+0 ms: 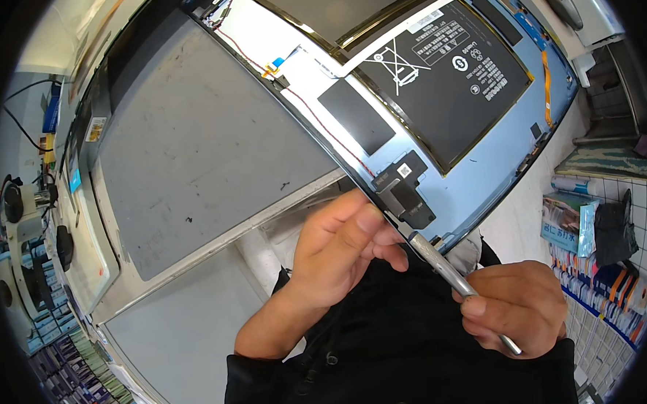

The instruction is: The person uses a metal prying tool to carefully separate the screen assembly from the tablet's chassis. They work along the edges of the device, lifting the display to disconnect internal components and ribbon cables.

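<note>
An opened tablet (476,187), its light blue inner shell facing up, fills the upper right. Black batteries (456,85) with printed labels and a black speaker module (403,190) lie inside it. My left hand (340,249) is closed on the tablet's near edge beside the speaker, thumb against the rim. My right hand (519,309) grips a slim silver metal hand tool (444,265). Its upper end meets the rim at the near corner, just right of my left fingers; whether it is wedged in cannot be made out. The tool's flat lower end sticks out below my fist.
A grey work mat (204,150) lies on the bench to the left, with dark specks on it. Shelves of packed boxes (47,370) stand at far left. At right, a white wire rack (601,334) holds packets and parts near a foil pouch (570,222).
</note>
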### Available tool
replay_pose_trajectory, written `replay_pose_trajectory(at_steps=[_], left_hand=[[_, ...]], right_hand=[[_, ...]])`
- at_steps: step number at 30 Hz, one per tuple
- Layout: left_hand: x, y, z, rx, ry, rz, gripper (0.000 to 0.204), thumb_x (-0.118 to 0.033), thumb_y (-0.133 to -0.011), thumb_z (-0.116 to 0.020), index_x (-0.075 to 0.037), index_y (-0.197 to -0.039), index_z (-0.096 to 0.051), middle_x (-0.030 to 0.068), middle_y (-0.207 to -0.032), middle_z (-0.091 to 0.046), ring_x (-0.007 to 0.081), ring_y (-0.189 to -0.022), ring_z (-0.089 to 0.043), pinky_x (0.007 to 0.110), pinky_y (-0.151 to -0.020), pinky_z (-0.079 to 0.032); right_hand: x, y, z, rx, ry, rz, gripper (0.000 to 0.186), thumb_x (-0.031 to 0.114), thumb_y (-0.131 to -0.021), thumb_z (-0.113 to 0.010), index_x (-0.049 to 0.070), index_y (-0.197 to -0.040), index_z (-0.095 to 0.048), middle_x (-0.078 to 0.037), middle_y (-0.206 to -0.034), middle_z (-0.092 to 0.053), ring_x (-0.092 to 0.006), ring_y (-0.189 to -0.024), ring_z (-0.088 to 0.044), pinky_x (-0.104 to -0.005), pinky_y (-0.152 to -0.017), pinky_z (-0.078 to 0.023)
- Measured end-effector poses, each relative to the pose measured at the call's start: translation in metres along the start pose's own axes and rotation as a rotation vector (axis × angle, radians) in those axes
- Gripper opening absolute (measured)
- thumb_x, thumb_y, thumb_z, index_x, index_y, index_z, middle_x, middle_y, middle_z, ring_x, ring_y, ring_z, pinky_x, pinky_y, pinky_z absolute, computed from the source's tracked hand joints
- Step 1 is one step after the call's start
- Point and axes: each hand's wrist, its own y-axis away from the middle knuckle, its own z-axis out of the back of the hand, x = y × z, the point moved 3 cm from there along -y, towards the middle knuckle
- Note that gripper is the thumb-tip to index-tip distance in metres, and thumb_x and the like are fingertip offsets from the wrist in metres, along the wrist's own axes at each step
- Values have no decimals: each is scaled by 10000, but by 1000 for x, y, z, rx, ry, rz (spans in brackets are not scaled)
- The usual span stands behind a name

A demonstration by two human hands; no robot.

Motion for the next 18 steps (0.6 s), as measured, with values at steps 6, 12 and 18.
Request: replay_pose_trajectory(at_steps=[6,12,18], left_hand=[[-1,0,-1,-14,-14,33,378,-276,-1029,-461,33,-1232,-540,63,-949,-599,126,-841,-600,299,-719,-568],[1,1,1,-8,-7,38,374,-281,-1026,-471,31,-1217,-549,65,-951,-600,131,-849,-599,304,-725,-566],[0,4,2,-12,12,58,362,-274,-1027,-469,32,-1200,-558,97,-1003,-628,153,-895,-615,312,-737,-560]], right_hand=[[-2,-6,-1,11,-19,-9,278,63,-762,-780,9,-1022,-695,-110,-822,-678,-197,-653,-682,-249,-493,-557],[-7,-7,-1,74,-44,17,301,32,-758,-749,-10,-1042,-657,-117,-815,-674,-209,-634,-673,-274,-506,-554],[-11,-15,-3,131,-60,78,343,-40,-772,-654,-47,-1101,-559,-123,-702,-624,-236,-579,-653,-332,-504,-557]])
